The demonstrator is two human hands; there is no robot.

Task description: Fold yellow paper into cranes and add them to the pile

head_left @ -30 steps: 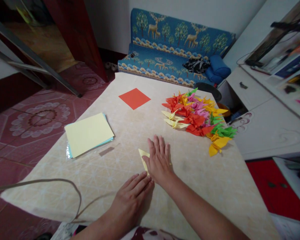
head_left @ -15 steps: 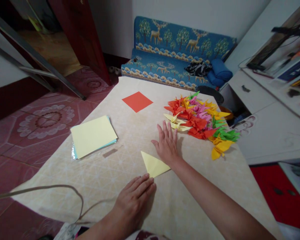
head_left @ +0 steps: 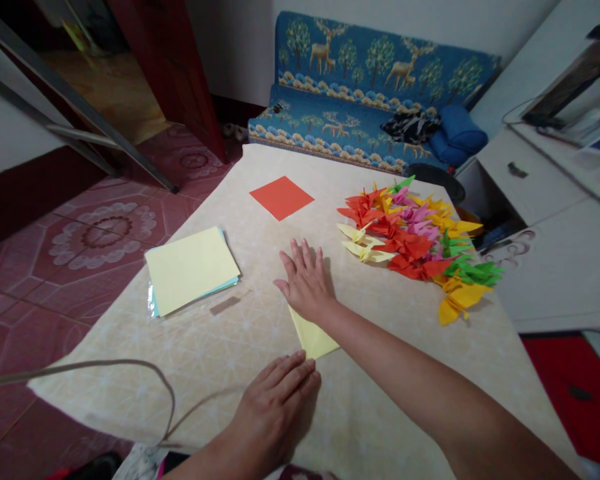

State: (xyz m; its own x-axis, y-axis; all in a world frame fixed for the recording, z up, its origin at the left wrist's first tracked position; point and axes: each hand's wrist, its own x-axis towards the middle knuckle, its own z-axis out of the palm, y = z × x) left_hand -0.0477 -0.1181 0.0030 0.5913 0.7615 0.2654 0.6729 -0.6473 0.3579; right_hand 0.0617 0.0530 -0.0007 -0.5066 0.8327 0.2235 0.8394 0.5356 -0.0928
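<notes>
A folded sheet of yellow paper [head_left: 314, 340] lies flat on the table, its upper part covered by my right hand and wrist. My left hand [head_left: 276, 393] rests palm down, fingers stretched out together, with the fingertips at the paper's near corner. Above the paper, my right hand [head_left: 307, 280] lies flat with its fingers spread. To the right of it sit two pale yellow paper cranes [head_left: 365, 252], at the edge of a cluster of red, pink, orange and green paper cranes [head_left: 413, 245].
A red paper square [head_left: 282, 198] lies toward the far side of the table [head_left: 205, 373]. At the left is a stack of yellow and blue paper [head_left: 193, 267] on clear wrapping, near a small brown strip [head_left: 225, 305]. A cord [head_left: 150, 370] crosses the near left corner.
My right hand has swept left, away from the pale yellow cranes, and now covers the upper part of the folded paper. My left hand stays at the near corner. The view has shifted slightly.
</notes>
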